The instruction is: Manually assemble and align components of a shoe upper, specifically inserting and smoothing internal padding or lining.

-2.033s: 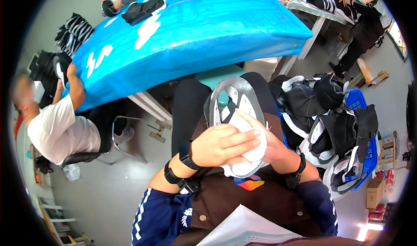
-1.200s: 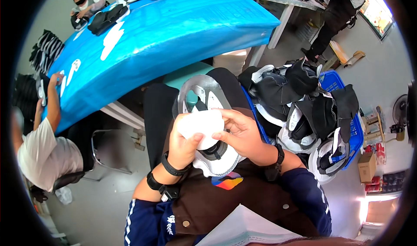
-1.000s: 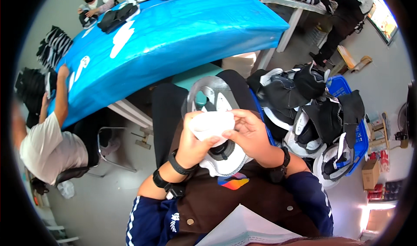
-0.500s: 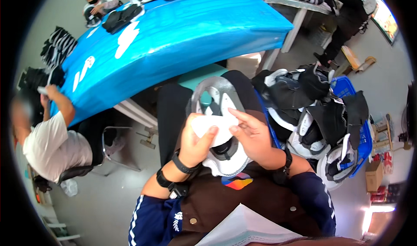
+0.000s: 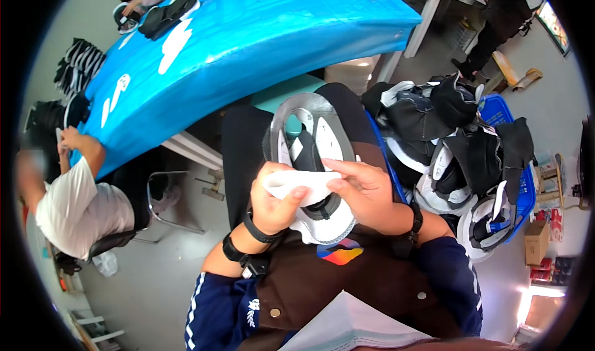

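Over my lap, a grey and white shoe upper (image 5: 326, 139) with a black tongue lies with its opening facing up. Above it, a small white pad (image 5: 317, 185), thin and soft-looking, is bent into a curve between my two hands. My left hand (image 5: 271, 195) pinches one end of the pad between thumb and fingers. At the other end, the thumb and fingers of my right hand (image 5: 367, 190) grip it. Both hands partly cover the middle of the upper, so I cannot tell whether they also touch it.
Right of my knees, a blue basket (image 5: 525, 196) is heaped with black and white shoe uppers (image 5: 443, 118). Ahead stands a blue-covered table (image 5: 266, 35). A person in a white shirt (image 5: 83, 205) sits at its left; another sits at the far end. A third person stands far right.
The white pad has tipped and folded, now showing a curved edge instead of a broad face. My view has shifted slightly. Both hands keep their grip.
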Available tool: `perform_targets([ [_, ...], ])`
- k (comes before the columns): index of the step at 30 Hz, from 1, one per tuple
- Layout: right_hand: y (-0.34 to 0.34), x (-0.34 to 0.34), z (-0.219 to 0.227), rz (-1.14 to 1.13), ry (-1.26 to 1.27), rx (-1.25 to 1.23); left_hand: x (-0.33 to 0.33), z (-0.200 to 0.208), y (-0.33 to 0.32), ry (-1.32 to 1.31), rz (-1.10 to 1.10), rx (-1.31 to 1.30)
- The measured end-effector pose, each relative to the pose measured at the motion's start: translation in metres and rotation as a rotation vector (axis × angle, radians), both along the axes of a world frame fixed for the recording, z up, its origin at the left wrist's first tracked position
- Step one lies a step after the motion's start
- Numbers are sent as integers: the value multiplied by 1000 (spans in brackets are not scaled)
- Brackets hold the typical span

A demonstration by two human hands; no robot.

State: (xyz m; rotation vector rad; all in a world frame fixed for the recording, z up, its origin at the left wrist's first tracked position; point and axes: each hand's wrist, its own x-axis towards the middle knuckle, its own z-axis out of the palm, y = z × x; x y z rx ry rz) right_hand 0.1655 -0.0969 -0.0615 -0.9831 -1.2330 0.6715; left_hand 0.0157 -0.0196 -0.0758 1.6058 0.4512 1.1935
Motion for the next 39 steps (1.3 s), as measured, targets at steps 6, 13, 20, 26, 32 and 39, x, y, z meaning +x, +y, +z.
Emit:
perform_targets([
  [6,-1,4,2,6,-93,60,-2,-6,3,-28,-81,97],
  [13,0,3,-1,-17,-119,70,-2,-3,3,-30,-78,133],
  [20,-5,2,-3,-1,22,23,-11,15,13,164,-204,205],
  [26,-2,10,-15,174,366,-27,-17,23,22,371,-212,460],
  [32,13,29,3,521,359,-271,-24,19,30,289,-362,-203],
  [39,19,42,-9,498,82,-473,-32,-2,39,340,-526,-173],
])
